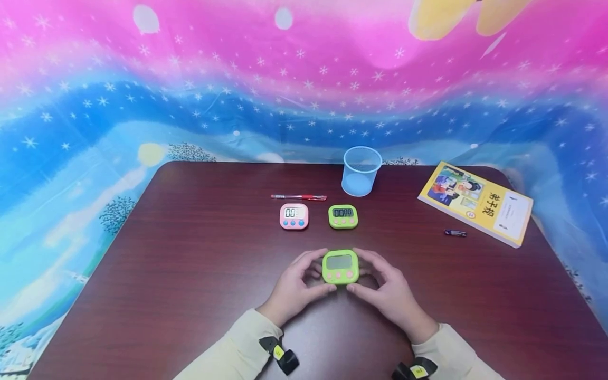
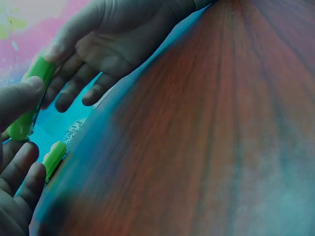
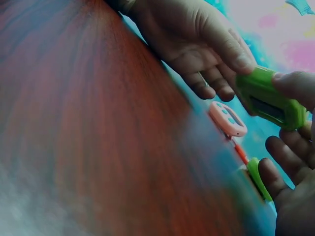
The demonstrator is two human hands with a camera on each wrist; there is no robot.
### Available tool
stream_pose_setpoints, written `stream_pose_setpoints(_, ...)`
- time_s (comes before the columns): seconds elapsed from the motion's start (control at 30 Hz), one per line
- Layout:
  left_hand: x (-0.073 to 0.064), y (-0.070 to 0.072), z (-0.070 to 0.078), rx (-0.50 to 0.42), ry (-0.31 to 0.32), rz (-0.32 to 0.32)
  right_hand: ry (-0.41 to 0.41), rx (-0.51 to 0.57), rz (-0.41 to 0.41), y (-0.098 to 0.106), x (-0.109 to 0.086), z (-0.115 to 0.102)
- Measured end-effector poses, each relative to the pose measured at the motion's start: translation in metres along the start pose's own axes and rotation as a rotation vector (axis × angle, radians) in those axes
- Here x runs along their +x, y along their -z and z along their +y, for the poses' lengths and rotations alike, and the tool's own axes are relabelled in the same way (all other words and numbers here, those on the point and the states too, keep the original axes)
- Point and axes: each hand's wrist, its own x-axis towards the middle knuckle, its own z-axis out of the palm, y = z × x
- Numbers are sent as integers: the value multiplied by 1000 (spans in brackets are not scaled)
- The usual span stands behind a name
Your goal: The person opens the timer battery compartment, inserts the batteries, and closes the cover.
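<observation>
A green digital timer (image 1: 340, 267) with a blank grey screen and pink buttons is held up between both hands, its face toward the head camera. My left hand (image 1: 295, 287) pinches its left side between thumb and fingertips, and my right hand (image 1: 390, 289) pinches the right side the same way. Both wrist views show the held timer (image 2: 30, 101) raised off the table, its back (image 3: 273, 98) and edges between the thumbs and fingers. Just beyond it lie a second green timer (image 1: 343, 217) showing zeros and a pink timer (image 1: 294, 217) with blue buttons.
A red pen (image 1: 299, 198) lies behind the pink timer. At the back stands a light blue mesh cup (image 1: 360, 174). To the right are a yellow book (image 1: 475, 203) and a small dark battery-like cylinder (image 1: 455, 233) on the dark wooden table (image 1: 190, 253). A colourful cloth (image 1: 237, 79) hangs behind.
</observation>
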Motion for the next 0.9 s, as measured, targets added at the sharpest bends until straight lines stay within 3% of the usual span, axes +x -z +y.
stream_pose_setpoints(0.13,-1,1,1,92,11,-49,35,-46,-17,-1,1,-4)
stream_pose_setpoints(0.27,0,0,-1,107,18,-93,46,-57,-58,-4,2,-5)
stream_pose_setpoints(0.43,0,-1,0,100,7,-118,21,10,-85,-8,-1,-5)
stream_pose_setpoints(0.63,-1,-3,2,188,11,-108,1,90,-90,-10,-1,0)
stream_pose_setpoints(0.9,5,2,7,239,-82,-123,-6,65,-58,-7,0,1)
